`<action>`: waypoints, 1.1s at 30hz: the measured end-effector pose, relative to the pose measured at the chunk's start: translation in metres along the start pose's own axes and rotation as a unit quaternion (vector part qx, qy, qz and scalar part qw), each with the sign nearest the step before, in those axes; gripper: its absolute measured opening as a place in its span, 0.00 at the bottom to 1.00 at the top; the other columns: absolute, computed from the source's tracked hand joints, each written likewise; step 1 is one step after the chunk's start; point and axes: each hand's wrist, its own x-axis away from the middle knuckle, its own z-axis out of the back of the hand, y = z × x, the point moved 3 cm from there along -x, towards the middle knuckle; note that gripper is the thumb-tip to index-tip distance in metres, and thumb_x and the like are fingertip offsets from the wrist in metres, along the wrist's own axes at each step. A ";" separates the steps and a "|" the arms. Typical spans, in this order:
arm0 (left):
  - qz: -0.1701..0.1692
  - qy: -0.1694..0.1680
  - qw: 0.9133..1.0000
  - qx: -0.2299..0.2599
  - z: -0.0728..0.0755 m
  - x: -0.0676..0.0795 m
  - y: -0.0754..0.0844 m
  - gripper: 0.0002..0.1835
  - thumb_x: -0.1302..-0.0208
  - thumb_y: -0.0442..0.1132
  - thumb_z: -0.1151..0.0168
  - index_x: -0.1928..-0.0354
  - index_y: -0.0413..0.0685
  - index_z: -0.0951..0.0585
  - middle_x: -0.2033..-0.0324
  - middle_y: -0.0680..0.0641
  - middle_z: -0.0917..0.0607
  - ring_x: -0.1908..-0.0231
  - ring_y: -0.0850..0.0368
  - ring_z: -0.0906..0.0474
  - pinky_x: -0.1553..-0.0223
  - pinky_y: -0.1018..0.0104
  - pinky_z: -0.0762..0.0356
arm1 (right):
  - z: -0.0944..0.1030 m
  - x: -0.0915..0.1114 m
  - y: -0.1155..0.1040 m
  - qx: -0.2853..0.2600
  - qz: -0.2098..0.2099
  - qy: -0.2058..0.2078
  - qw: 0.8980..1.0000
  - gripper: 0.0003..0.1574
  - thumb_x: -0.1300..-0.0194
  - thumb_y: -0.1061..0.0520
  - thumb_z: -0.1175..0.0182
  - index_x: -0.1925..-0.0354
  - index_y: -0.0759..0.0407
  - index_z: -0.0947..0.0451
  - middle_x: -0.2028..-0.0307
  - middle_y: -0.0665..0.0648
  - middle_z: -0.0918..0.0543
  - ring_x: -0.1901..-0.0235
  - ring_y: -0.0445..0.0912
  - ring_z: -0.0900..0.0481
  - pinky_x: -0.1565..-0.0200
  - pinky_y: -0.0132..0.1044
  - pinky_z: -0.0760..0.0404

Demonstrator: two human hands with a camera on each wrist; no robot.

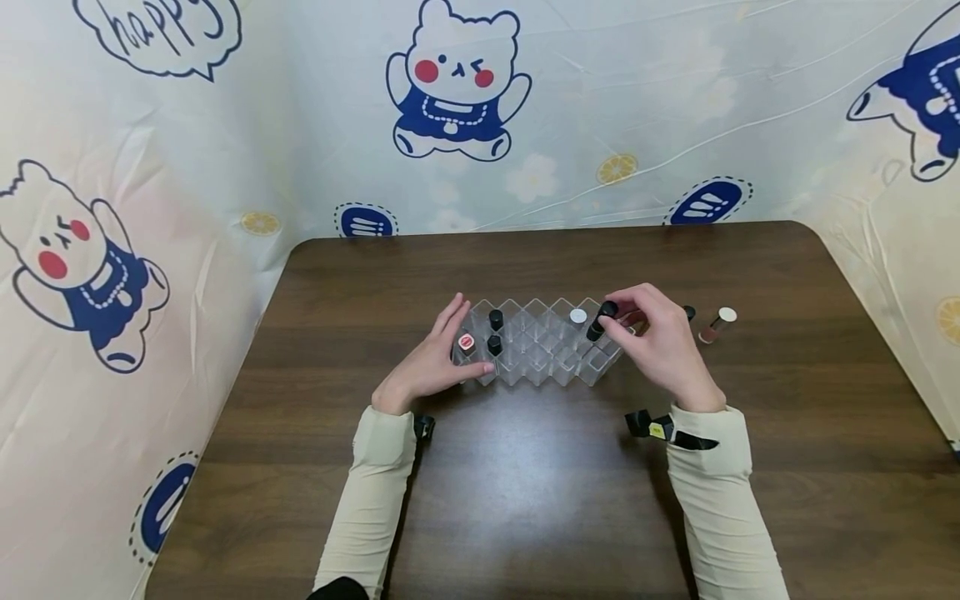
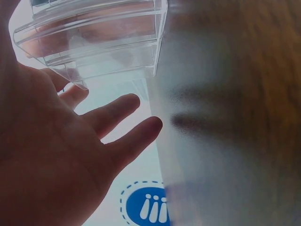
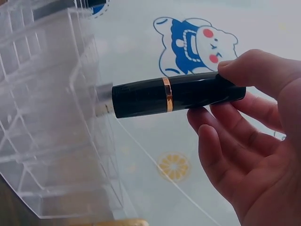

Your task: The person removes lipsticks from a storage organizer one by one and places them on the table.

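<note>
Right hand (image 1: 663,346) pinches a black lipstick (image 3: 153,98) by its upper end, tilted above the right end of the clear rack (image 1: 534,343). The lipstick is probably light, stiff and smooth enough to slip, so that upper end seems the best hold. Left hand (image 1: 429,360), fingers outstretched, surrounds the rack's left end; right of the rack is a white-capped tube (image 1: 717,325).

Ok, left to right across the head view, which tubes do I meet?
Red-topped tube, two black-capped tubes, white cap in clear organizer, black lipstick in right hand, black cap beside that hand, brownish white-capped tube.
</note>
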 end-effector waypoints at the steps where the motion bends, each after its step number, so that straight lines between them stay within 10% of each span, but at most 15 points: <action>1: 0.000 -0.001 1.000 0.000 0.000 0.000 0.000 0.55 0.59 0.73 0.44 0.34 0.77 0.65 0.35 0.73 0.71 0.34 0.55 0.47 0.44 0.52 0.35 | 0.002 0.000 0.001 0.001 -0.002 0.002 1.000 0.15 0.46 0.59 0.36 0.59 0.59 0.24 0.66 0.50 0.23 0.70 0.38 0.25 0.68 0.33 0.24; 33: 0.010 -0.007 1.000 0.004 0.001 0.000 0.002 0.55 0.59 0.73 0.44 0.34 0.78 0.66 0.35 0.74 0.71 0.34 0.57 0.47 0.44 0.53 0.34 | 0.076 0.019 0.032 0.034 -0.094 0.116 0.988 0.15 0.48 0.62 0.37 0.58 0.60 0.22 0.67 0.47 0.25 0.71 0.30 0.26 0.70 0.15 0.30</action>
